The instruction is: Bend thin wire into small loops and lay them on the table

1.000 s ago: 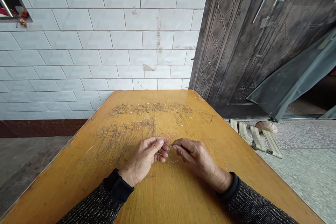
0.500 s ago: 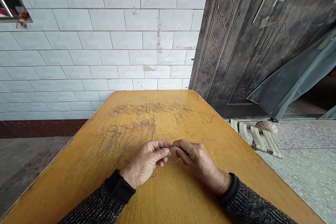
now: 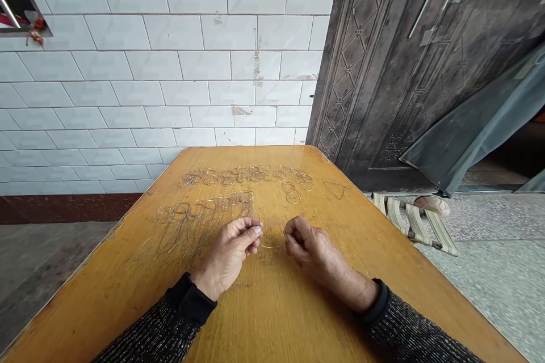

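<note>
My left hand [image 3: 235, 247] is closed in a pinch on a thin wire [image 3: 269, 247]. Part of the wire curves above the fingertips and its free end reaches right, toward my other hand. My right hand [image 3: 307, 241] is closed, thumb against curled fingers. A tiny pale tip shows at its fingers, too small to make out. Left of my hands lies a row of looped wires [image 3: 196, 210] with long straight tails. Farther back stretches a row of wire figure-eights [image 3: 240, 174], and one single figure-eight [image 3: 292, 193] lies nearer to me.
The wooden table [image 3: 272, 317] runs up to the white tiled wall [image 3: 183, 62]. A bent triangular wire [image 3: 335, 188] lies near its right edge. Beyond that edge stand a strapped stool [image 3: 415, 221], a dark carved door [image 3: 395, 68] and a grey curtain [image 3: 477, 125].
My hands have come apart: the left has moved left with the wire, the right slightly right. The fingers of my right hand have curled in more. The wires on the table lie as before.
</note>
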A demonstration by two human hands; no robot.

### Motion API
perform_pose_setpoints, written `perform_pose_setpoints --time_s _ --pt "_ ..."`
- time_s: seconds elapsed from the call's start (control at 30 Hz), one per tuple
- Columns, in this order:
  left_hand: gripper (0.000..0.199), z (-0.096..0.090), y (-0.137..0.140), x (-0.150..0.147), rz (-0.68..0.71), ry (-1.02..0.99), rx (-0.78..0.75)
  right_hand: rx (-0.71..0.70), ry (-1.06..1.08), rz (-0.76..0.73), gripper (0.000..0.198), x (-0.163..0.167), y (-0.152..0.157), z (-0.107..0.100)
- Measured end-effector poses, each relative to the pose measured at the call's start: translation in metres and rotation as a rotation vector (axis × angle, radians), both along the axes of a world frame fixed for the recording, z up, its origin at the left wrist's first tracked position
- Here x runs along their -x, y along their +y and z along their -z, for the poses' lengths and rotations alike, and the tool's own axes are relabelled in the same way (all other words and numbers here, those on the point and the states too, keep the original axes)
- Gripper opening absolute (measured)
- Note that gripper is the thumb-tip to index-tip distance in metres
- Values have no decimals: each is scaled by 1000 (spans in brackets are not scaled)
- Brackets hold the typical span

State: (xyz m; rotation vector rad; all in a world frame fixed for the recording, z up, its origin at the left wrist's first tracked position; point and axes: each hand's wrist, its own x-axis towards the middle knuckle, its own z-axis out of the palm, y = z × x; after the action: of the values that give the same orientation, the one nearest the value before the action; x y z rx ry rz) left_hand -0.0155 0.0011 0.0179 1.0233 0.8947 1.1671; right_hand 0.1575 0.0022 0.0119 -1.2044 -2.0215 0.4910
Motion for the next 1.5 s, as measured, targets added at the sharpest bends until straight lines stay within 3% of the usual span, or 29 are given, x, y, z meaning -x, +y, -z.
perform_pose_setpoints --time_s 0.17,0.33,0.4,0.5,0.73,0.83,1.23,1.3,1.37,1.47,1.5 --pt "16 1 -2 -3 57 71 -6 99 78 20 16 1 0 -3" --pt "21 0 1 -3 -54 -137 22 470 534 -101 15 0 -2 -9" --pt "22 -3 3 -1 -99 -202 13 533 672 -139 15 1 -2 -10" --pt "22 -5 6 3 -155 -250 -11 552 701 -213 17 1 0 -8" --pt "19 -1 10 7 -189 -208 -20 248 391 -343 10 -6 -2 -2" --pt "18 -2 10 7 -182 -246 22 184 343 -381 11 -11 -2 -5" --pt "7 -4 5 -1 -134 -421 234 86 922 -195 19 -2 -3 -12" --pt "7 -3 4 -2 -143 -389 187 112 826 -174 20 -7 1 -12" --pt "9 -1 5 -1 -161 -299 86 61 590 -132 18 -13 4 -11" --pt "13 2 5 0 -171 -133 -50 -313 156 23 7 -19 2 -14" --pt "14 3 5 0 -171 -95 -69 -463 28 63 11 -20 0 -16"
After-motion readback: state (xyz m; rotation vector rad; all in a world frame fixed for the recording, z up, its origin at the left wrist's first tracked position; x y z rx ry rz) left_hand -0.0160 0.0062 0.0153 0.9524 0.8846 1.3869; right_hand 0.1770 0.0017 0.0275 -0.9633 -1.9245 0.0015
